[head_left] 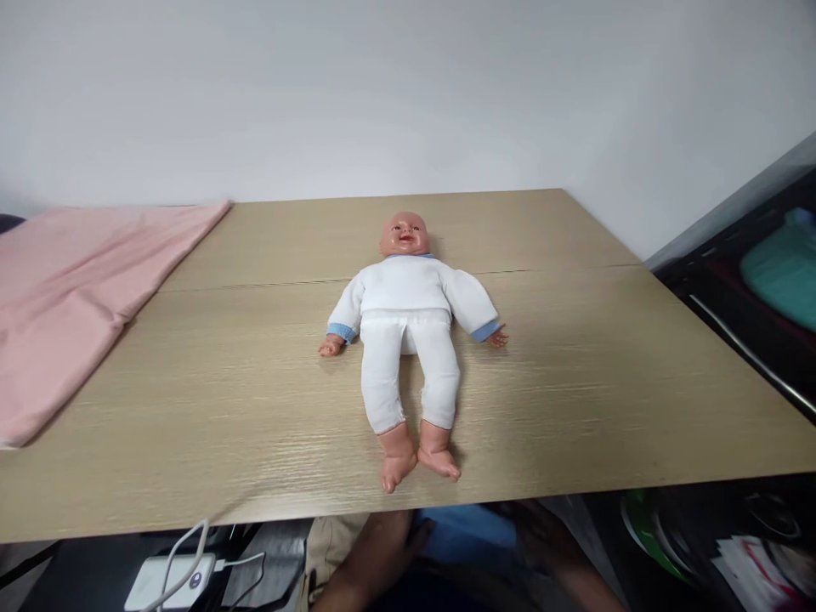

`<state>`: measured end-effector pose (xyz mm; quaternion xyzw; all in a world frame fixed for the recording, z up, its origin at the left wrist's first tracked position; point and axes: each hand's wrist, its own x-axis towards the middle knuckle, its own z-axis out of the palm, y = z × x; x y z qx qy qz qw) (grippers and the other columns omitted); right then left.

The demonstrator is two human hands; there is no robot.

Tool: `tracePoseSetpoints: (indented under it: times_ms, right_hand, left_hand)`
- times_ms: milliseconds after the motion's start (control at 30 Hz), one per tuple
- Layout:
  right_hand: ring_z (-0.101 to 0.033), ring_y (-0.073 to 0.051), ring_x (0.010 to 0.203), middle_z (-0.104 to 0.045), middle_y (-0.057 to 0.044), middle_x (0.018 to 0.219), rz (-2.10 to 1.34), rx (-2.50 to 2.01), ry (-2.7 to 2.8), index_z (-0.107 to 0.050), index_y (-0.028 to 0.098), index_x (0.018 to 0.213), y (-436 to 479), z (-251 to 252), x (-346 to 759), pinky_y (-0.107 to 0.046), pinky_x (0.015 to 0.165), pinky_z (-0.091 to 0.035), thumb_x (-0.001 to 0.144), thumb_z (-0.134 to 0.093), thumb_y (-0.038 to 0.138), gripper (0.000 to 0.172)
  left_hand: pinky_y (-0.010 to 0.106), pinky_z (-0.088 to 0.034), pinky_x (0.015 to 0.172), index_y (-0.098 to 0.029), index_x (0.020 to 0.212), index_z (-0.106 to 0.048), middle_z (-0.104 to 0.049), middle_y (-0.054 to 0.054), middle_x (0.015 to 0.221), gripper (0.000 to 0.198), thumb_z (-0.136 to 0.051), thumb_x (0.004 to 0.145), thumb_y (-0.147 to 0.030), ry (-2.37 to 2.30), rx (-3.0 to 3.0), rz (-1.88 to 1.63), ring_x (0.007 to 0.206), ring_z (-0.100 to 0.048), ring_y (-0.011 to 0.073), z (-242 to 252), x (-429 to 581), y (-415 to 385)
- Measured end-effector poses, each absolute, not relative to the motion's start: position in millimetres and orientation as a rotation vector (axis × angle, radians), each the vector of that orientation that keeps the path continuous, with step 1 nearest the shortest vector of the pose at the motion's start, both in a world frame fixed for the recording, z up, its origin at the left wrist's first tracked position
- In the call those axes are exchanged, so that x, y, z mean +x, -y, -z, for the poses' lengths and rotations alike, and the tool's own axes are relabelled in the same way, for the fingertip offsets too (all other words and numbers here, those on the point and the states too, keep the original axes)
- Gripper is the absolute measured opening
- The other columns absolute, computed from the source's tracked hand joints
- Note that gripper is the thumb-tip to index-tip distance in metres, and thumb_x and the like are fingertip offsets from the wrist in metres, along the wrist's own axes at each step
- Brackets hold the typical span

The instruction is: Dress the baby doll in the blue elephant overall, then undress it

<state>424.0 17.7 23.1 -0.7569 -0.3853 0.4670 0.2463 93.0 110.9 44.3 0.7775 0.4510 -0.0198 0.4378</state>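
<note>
A baby doll [408, 289] in a white top with blue cuffs and white trousers lies face up on the wooden table [574, 374]. Its bare feet point toward the near edge and its arms are spread. Below that edge, over my lap, a blue cloth [468, 531] is between my hands. My left hand [395, 544] is closed on the cloth's left side. At its right side, my right hand [539, 531] grips it too, though dark and blurred. Much of the cloth and some fingers are hidden or smeared.
A pink cloth [57, 314] covers the table's left end. A white power bank [172, 582] with cables sits below at the left. On the right are a black shelf holding a teal bag [787, 263] and, lower, a green round object [643, 535].
</note>
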Motion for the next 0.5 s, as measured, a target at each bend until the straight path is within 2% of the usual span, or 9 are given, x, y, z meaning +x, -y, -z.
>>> tracePoseSetpoints:
  times_ms: [67,167,267,333,400,467,500]
  right_hand:
    - [-0.086,-0.042,0.120,-0.092,-0.015,0.114,-1.291,-2.023,1.107,-0.089,0.028,0.103,-18.2,-33.0,418.2,-0.051,0.110,-0.067,0.085,-0.070,0.081,0.059]
    - [-0.085,-0.034,0.100,-0.089,-0.010,0.101,-1.225,-1.983,1.255,-0.083,0.027,0.097,-20.4,-60.2,410.7,-0.044,0.102,-0.067,0.093,-0.071,0.075,0.050]
    - [-0.081,-0.029,0.090,-0.085,-0.008,0.095,-1.234,-1.932,1.372,-0.082,0.023,0.103,-24.5,-101.2,404.5,-0.040,0.092,-0.066,0.101,-0.066,0.065,0.044]
    - [-0.080,-0.027,0.090,-0.085,-0.008,0.101,-1.298,-1.906,1.424,-0.085,0.023,0.117,-28.3,-136.3,400.7,-0.036,0.085,-0.065,0.105,-0.064,0.058,0.042]
    - [-0.082,-0.026,0.100,-0.086,-0.006,0.112,-1.350,-1.875,1.532,-0.085,0.028,0.127,-34.9,-176.1,397.3,-0.031,0.086,-0.065,0.105,-0.066,0.046,0.034]
    - [-0.083,-0.024,0.099,-0.087,-0.003,0.114,-1.388,-1.799,1.719,-0.084,0.034,0.130,-47.0,-217.1,394.4,-0.029,0.087,-0.064,0.101,-0.069,0.034,0.032]
    - [-0.084,-0.024,0.102,-0.088,-0.003,0.116,-1.377,-1.714,1.838,-0.084,0.035,0.129,-55.4,-236.8,393.1,-0.029,0.091,-0.065,0.098,-0.072,0.030,0.034]
  left_hand:
    - [0.054,-0.033,0.148,-0.025,0.174,-0.055,-0.059,0.014,0.180,0.068,-0.070,0.109,-0.037,-1.085,1.906,0.056,0.170,-0.051,0.0353,-51.4,87.8,-113.2]
    - [0.046,-0.049,0.136,-0.031,0.146,-0.075,-0.076,0.006,0.159,0.049,-0.079,0.098,-0.024,-0.961,1.879,0.111,0.153,-0.066,0.0318,-63.0,77.4,-112.3]
    - [0.042,-0.054,0.126,-0.031,0.131,-0.078,-0.080,0.004,0.146,0.044,-0.093,0.089,-0.029,-0.762,1.942,0.181,0.139,-0.072,0.0317,-72.3,68.0,-105.8]
    - [0.036,-0.056,0.117,-0.029,0.125,-0.080,-0.082,0.004,0.136,0.035,-0.093,0.095,-0.041,-0.623,1.964,0.218,0.129,-0.075,0.0291,-81.1,65.4,-101.6]
    - [0.032,-0.056,0.110,-0.026,0.118,-0.081,-0.084,0.004,0.124,0.023,-0.079,0.109,-0.047,-0.489,1.977,0.205,0.119,-0.078,0.0248,-98.7,66.2,-101.7]
    - [0.032,-0.055,0.111,-0.025,0.113,-0.080,-0.084,0.005,0.119,0.035,-0.060,0.120,-0.052,-0.364,1.983,0.084,0.115,-0.078,0.0226,-129.2,68.6,-109.0]
    - [0.034,-0.053,0.117,-0.025,0.115,-0.079,-0.084,0.005,0.122,0.043,-0.050,0.124,-0.055,-0.317,1.958,-0.029,0.118,-0.078,0.0223,-148.8,69.6,-115.7]
